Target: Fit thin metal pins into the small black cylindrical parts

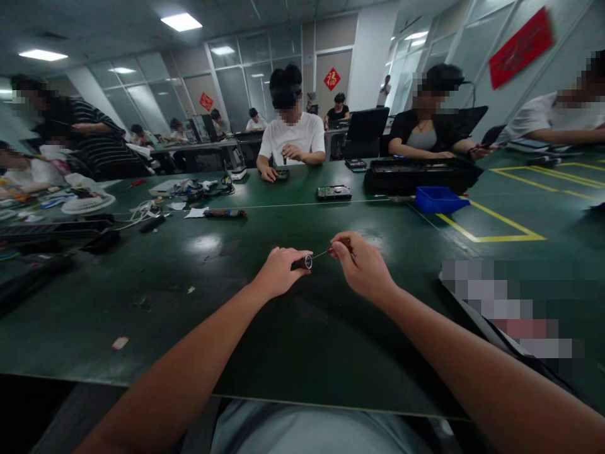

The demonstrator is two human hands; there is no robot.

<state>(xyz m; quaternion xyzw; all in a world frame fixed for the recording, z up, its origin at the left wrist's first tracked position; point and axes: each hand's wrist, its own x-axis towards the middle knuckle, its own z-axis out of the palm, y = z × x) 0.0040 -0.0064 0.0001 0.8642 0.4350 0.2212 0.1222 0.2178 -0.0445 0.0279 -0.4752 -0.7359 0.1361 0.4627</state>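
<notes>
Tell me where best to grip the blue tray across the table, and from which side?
Probably take the blue tray by its near long rim, coming from above on your right side. It sits upright and open-topped on the green table, its near wall unobstructed, while a black case crowds its far side.

Both forearms are seen bare from the elbow down, with no sleeve, watch or ring on the left hand (pixel 278 271) or the right hand (pixel 363 268). Below the near edge of the green table (pixel 265 353), a pale grey-blue garment is worn over the torso.
</notes>
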